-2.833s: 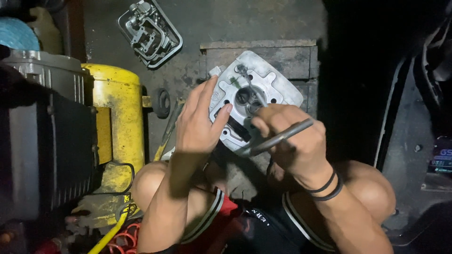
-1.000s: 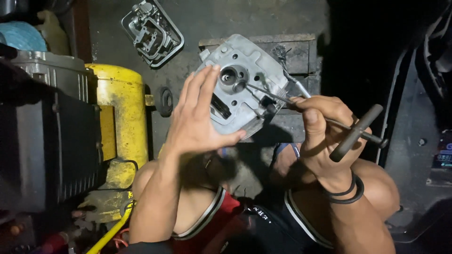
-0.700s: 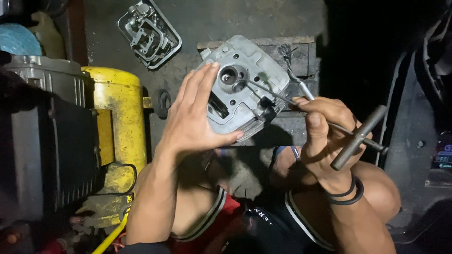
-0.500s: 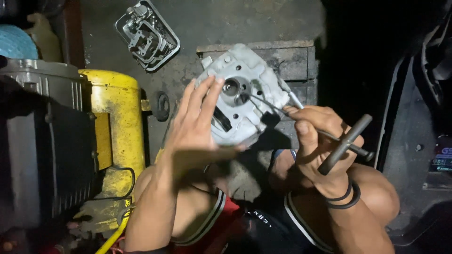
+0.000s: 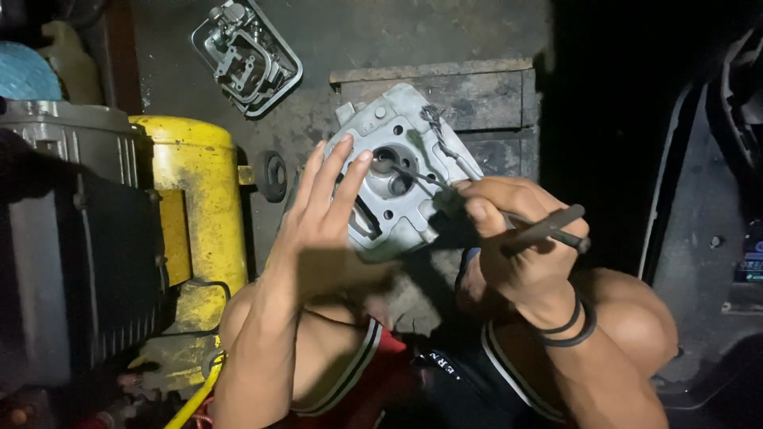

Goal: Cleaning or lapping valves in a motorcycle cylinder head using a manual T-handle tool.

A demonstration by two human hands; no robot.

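while the yellow tank (image 5: 195, 199) sits unmoved at the left, the grey engine casting (image 5: 401, 171) has tipped slightly since half a second ago and rests on the worn wooden block (image 5: 477, 91). the left hand (image 5: 322, 230) steadies it, fingers spread flat and open against its face. the right hand (image 5: 517, 238) has swung its t-handle tool (image 5: 548, 226) lower, fingers closed around it, the thin shaft reaching into the casting's bore.

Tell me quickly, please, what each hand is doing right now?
Left hand: open, fingers spread, palm pressed against the grey metal engine part.
Right hand: closed around a dark T-handle tool, its thin shaft reaching into the part.
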